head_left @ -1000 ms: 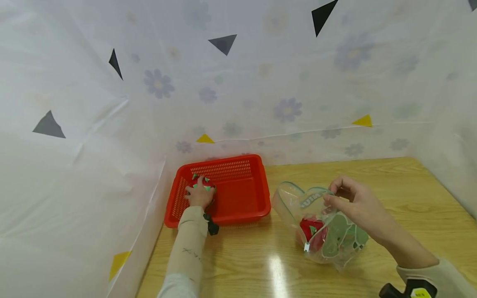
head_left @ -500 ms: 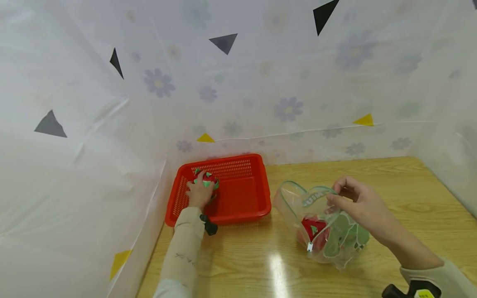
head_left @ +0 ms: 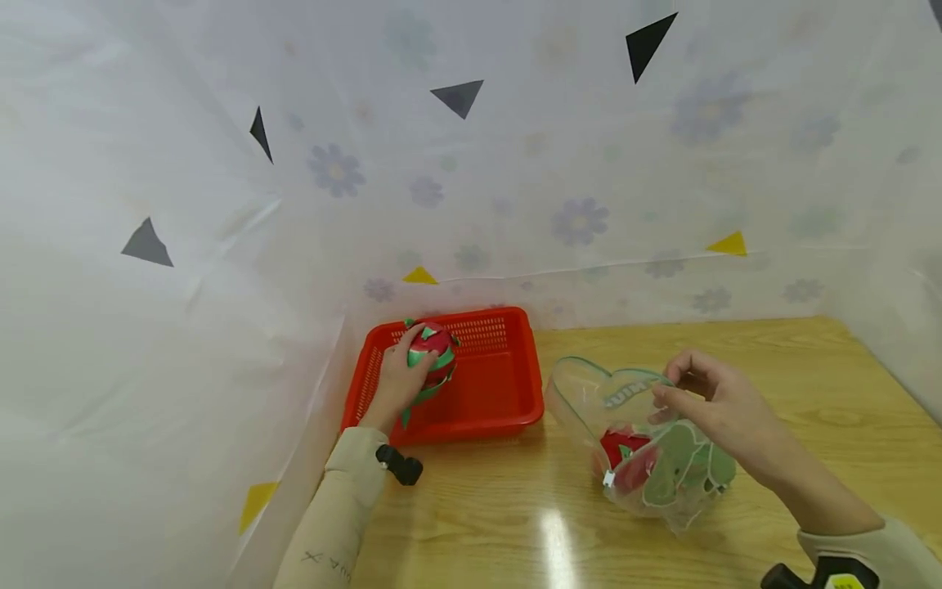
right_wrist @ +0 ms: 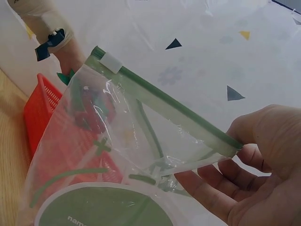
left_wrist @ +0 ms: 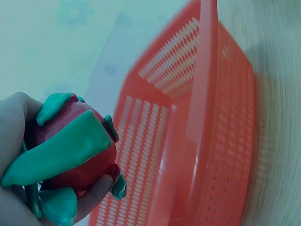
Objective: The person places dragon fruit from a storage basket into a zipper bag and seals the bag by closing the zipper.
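My left hand (head_left: 397, 380) grips a fake dragon fruit (head_left: 432, 345), red with green scales, above the left part of the red basket (head_left: 478, 429). In the left wrist view, the fingers curl round the dragon fruit (left_wrist: 80, 141) beside the basket's slotted wall (left_wrist: 221, 117). My right hand (head_left: 724, 409) pinches the green zip edge of a clear zip bag (head_left: 581, 393). The bag's mouth gapes, and a red and green object (head_left: 621, 446) shows inside it. In the right wrist view, a white slider (right_wrist: 111, 62) sits at the far end of the bag's zip.
The basket and bag are on a wooden table (head_left: 471, 523), the basket at the left near the back. White floral sheeting (head_left: 515, 164) rises behind the table and on both sides.
My left hand has lifted the dragon fruit up from inside the basket and moved it slightly right. My right hand still holds the bag at nearly the same spot. The head view has shifted a little.
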`<state>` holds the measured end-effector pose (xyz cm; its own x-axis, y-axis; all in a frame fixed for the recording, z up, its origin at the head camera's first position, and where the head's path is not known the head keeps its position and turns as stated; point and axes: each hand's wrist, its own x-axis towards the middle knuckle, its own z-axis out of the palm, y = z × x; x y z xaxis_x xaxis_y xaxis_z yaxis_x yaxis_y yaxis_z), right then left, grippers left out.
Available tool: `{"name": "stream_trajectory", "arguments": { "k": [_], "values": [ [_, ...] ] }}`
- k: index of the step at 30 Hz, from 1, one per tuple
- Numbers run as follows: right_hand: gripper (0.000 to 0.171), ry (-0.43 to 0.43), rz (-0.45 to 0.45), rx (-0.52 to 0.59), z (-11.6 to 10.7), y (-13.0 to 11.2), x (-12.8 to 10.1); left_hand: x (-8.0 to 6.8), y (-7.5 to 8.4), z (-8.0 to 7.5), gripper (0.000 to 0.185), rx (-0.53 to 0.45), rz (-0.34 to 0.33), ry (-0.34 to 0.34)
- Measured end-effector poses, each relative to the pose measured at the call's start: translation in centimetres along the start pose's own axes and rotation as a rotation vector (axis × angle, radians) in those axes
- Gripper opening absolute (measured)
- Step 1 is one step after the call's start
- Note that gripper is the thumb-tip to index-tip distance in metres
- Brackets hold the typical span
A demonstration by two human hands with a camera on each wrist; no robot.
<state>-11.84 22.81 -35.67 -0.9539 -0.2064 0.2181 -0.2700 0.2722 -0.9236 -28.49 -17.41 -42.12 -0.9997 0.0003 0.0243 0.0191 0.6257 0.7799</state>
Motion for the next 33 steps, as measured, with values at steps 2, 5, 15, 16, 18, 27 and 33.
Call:
{"name": "stream_trajectory", "arguments": {
  "k": [2, 5, 15, 16, 18, 27, 33],
  "values": [
    [0.014, 0.002, -0.002, 0.003, -0.1, 0.1, 0.1, -0.4, 0.6, -0.1, 0.058, -0.01, 0.035, -0.006],
    [0.015, 0.005, 0.001, 0.001, -0.2, 0.2, 0.2, -0.9, 1.3, -0.3, 0.055, -0.031, 0.08, -0.02],
    [0.017, 0.017, -0.01, 0.0, -0.2, 0.4, 0.5, -2.6, 4.2, -0.9, 0.052, -0.141, 0.147, -0.08],
    [0.017, 0.02, -0.008, -0.001, -0.2, 0.4, 0.5, -2.8, 4.6, -1.0, 0.053, -0.159, 0.157, -0.091],
    [0.017, 0.028, -0.007, -0.005, -0.2, 0.4, 0.4, -3.2, 5.4, -1.1, 0.053, -0.206, 0.179, -0.121],
    [0.017, 0.04, -0.026, -0.028, 0.0, 0.2, 0.6, -4.9, 9.0, -1.4, 0.052, -0.366, 0.314, -0.301],
    [0.017, 0.039, -0.034, -0.025, 0.1, 0.2, 0.7, -5.8, 10.7, -1.4, 0.053, -0.423, 0.362, -0.426]
  ]
}}
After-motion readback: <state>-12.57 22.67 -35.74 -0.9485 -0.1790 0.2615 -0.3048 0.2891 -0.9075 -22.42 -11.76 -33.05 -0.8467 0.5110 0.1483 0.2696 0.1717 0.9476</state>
